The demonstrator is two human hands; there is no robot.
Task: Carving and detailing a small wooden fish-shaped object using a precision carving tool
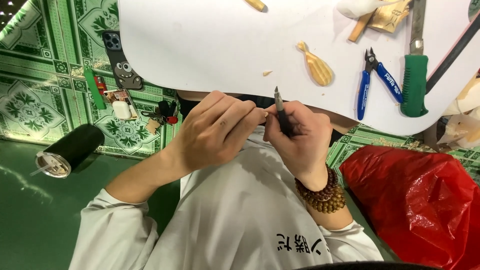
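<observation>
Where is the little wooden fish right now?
In the head view, the wooden fish lies on the white board, right of centre, just left of the blue-handled cutters and above the right hand holding the carving knife.
</observation>
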